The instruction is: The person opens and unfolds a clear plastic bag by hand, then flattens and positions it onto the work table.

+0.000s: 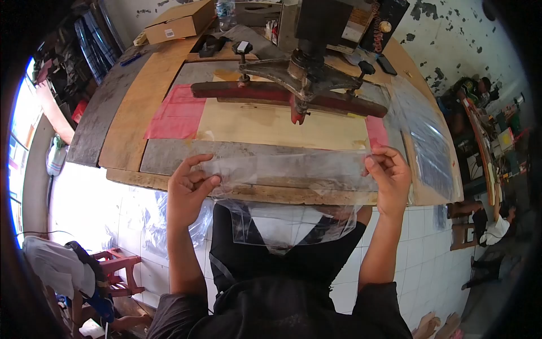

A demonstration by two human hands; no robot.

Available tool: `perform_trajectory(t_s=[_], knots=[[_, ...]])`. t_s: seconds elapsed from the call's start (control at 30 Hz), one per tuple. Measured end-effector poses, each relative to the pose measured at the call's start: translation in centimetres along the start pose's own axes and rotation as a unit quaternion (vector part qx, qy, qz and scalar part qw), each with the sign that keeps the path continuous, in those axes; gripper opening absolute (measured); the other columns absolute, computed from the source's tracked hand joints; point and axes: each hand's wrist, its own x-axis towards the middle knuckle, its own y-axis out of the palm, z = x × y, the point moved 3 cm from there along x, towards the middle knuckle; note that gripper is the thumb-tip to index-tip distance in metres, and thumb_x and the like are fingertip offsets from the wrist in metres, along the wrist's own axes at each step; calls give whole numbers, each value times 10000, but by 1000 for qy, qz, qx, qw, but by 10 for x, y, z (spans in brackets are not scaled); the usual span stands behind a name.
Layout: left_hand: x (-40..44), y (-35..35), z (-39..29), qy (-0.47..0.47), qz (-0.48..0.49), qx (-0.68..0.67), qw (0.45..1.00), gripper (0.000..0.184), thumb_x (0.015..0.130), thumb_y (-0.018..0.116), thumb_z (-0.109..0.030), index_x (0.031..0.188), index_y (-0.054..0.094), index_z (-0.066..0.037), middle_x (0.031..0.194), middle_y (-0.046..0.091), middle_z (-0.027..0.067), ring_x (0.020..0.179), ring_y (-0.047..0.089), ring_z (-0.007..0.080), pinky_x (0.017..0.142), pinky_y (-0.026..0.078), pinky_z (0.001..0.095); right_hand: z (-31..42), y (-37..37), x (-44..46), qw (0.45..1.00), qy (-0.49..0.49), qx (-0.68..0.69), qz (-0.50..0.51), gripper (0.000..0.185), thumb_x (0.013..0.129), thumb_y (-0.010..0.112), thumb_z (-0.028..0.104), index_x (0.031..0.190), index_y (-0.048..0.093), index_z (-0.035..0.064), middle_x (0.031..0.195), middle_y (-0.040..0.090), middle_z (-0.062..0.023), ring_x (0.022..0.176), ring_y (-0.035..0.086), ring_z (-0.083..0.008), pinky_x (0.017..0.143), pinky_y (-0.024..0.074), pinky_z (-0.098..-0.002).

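A clear plastic sheet (pixel 293 169) is stretched between my hands above the front edge of the work table, its lower part hanging over my lap. My left hand (pixel 192 186) pinches its left end between thumb and fingers. At the opposite end, my right hand (pixel 389 179) grips the sheet the same way. Just beyond lies a pale yellow panel (pixel 282 129) with pink sheeting (pixel 176 113) at its sides. Over that panel stands a dark metal press head (pixel 302 73) with a long crossbar (pixel 237 90).
A stack of clear plastic sheets (pixel 429 150) lies at the table's right. A cardboard box (pixel 179 21), a water bottle (pixel 226 14) and a phone (pixel 386 64) sit toward the back. Other people (pixel 497 229) are at the right and lower left, near a red stool (pixel 121 271).
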Motion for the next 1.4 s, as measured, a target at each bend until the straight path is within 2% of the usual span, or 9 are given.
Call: perform_trajectory(t_s=[0.23,0.3,0.33,0.43,0.57,0.73,0.93,1.13,1.4], knots=[[-15,-15,-15,-32,48,58,997,551,890,810,54,1405,620,3,909,746,63,956,750,137,847,565,289,6,7,0,999,-18,-26,36,222,935,799,-28,1134,699,-34,1011,737,-77,891,695,-134,793,561,-278],[-20,-22,-23,50,212,288,932,461,847,876,-42,1280,721,-21,968,772,71,994,764,168,890,582,344,12,8,-3,998,-22,-38,44,220,925,806,-36,1120,705,-31,1009,742,-76,895,700,-134,805,560,-274],[-24,-19,-28,50,220,313,923,390,820,923,-162,1156,776,-32,1029,798,84,1008,776,209,909,588,356,18,11,-6,996,-20,-42,70,211,910,818,-37,1094,715,-30,1004,746,-74,907,708,-134,808,560,-272],[-26,6,-34,106,311,262,908,402,839,922,-218,1158,771,-26,1086,811,103,1007,782,245,907,596,354,38,30,-14,986,-54,-62,148,202,890,835,-35,1067,738,-25,1003,760,-77,919,725,-135,796,561,-272],[-36,73,-55,89,284,249,922,393,892,884,-258,1169,761,-8,1005,809,129,938,789,283,844,594,378,62,69,-26,948,-124,-106,274,209,892,840,-13,1089,772,-3,1040,786,-91,894,742,-143,741,563,-280],[-33,101,-51,92,242,231,938,345,909,863,-240,1142,766,-4,952,802,152,896,780,326,808,577,402,57,82,-34,947,-113,-119,277,278,886,854,11,1152,775,35,1007,797,-85,891,747,-147,736,555,-284],[-34,101,-38,88,232,168,954,286,910,854,-215,1098,781,-12,952,804,156,885,775,336,812,574,406,49,78,-42,957,32,-126,260,462,845,892,16,1270,711,18,958,792,-87,896,749,-146,846,544,-286],[-38,93,-30,144,174,217,950,296,915,860,-218,1101,767,-8,958,809,139,916,788,307,824,582,389,40,68,-44,973,-5,-79,218,451,879,869,28,1299,706,14,1000,819,-82,929,753,-119,844,559,-284],[-45,97,-41,255,123,194,939,234,889,883,-146,1053,762,-29,965,817,102,895,801,286,793,592,344,59,83,-60,953,-131,-147,230,401,844,896,44,1223,765,47,990,824,-105,928,785,-190,811,590,-299]])
